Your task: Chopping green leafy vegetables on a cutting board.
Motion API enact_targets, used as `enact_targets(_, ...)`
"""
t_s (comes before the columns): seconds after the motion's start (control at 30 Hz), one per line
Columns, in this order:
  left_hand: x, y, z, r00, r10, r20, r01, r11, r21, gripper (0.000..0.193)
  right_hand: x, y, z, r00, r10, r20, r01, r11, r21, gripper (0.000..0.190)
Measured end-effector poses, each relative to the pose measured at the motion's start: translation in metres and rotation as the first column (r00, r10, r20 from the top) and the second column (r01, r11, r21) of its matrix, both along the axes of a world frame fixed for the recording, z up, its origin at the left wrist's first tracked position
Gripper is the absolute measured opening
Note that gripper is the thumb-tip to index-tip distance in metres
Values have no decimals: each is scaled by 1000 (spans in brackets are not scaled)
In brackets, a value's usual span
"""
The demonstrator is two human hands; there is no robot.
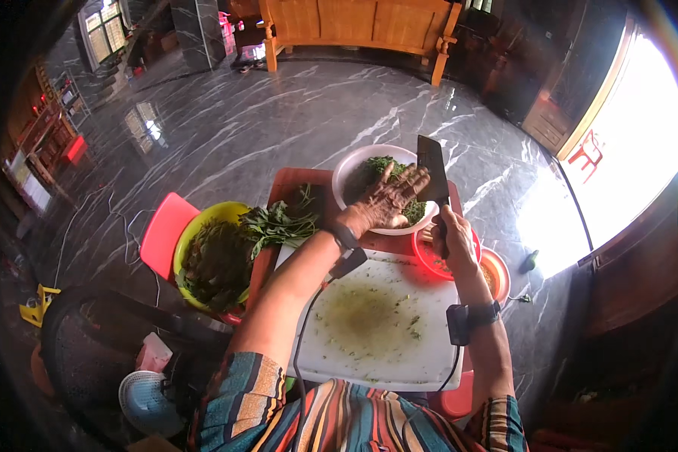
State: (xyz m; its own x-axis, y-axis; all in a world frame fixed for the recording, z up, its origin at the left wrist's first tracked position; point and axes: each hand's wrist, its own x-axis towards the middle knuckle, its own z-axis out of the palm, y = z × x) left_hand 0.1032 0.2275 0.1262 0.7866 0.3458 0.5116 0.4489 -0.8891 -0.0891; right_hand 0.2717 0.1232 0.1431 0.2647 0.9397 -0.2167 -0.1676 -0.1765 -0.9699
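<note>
My right hand (456, 237) grips the handle of a cleaver (433, 169), its blade raised on edge at the right rim of a white bowl (346, 169). Chopped leafy greens (413, 211) lie in that bowl. Over them my left hand (392, 195) is spread, its fingers reaching to the blade; whether the fingertips touch it I cannot tell. Nearest me is a white cutting board (367, 339), with green stains and small leaf scraps. Uncut leafy stems (279, 223) lie on the reddish table (294, 179) at the board's far left corner.
Left of the table, a yellow-green basin (226, 212) of dark leaves rests on a red stool or chair (169, 226). A red basket (432, 265) and an orange-lined bowl (500, 271) stand at the right. Cables run from both wrist straps. A wooden bench (361, 25) is beyond.
</note>
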Motion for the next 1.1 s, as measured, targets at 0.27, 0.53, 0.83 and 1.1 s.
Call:
enact_targets(0.27, -1, 45, -19, 929, 371, 16, -370, 922, 111, 68, 16, 0, -23, 829, 21, 560, -112, 985, 129, 32)
enact_targets(0.53, -4, 5, 4, 986, 106, 129, -119, 988, 99, 61, 1, 5, -31, -241, -462, 853, -238, 880, 410, 27)
enact_targets(0.83, 6, -4, -12, 996, -49, 80, 52, 998, -43, 42, -4, -1, -29, -423, -592, 686, -429, 798, 424, 16)
enact_targets(1.1, 0, 31, -16, 995, 63, -73, -66, 997, -39, 40, 4, -10, -20, -414, -622, 665, -461, 773, 435, 15)
